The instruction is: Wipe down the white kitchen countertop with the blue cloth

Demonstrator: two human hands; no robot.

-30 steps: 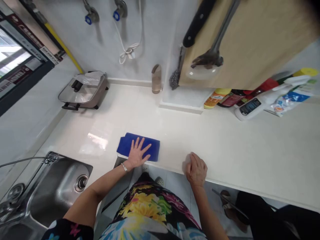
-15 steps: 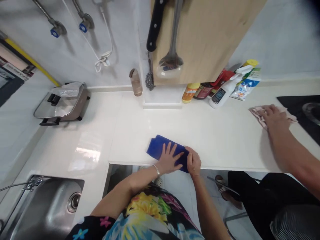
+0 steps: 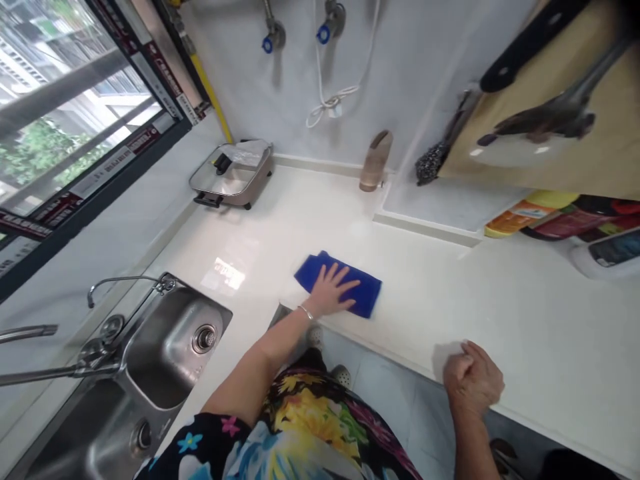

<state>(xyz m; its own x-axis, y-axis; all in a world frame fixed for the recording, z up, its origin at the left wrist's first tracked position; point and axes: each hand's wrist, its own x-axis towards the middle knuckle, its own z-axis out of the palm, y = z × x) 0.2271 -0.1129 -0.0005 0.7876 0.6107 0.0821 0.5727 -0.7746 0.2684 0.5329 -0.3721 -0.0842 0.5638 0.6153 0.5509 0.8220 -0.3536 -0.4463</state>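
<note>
A folded blue cloth [image 3: 369,291] lies on the white countertop close to its front edge. My left hand [image 3: 331,291] rests flat on it with fingers spread, pressing it to the surface. To the right, apart from the cloth, my right hand [image 3: 474,377] is over the counter's front edge. Its fingers are curled in loosely, and I see nothing in them.
At the left is a double steel sink [image 3: 165,367] with a faucet. An electric pan [image 3: 235,177] with a glass lid stands in the back corner. A brown holder [image 3: 376,162], a cutting board [image 3: 530,133] and several bottles [image 3: 530,212] line the wall.
The view has swung left, bringing the window in. My left hand and the cloth have slid left along the counter. My right hand has let go of the cloth. The other person's hand is out of sight.
</note>
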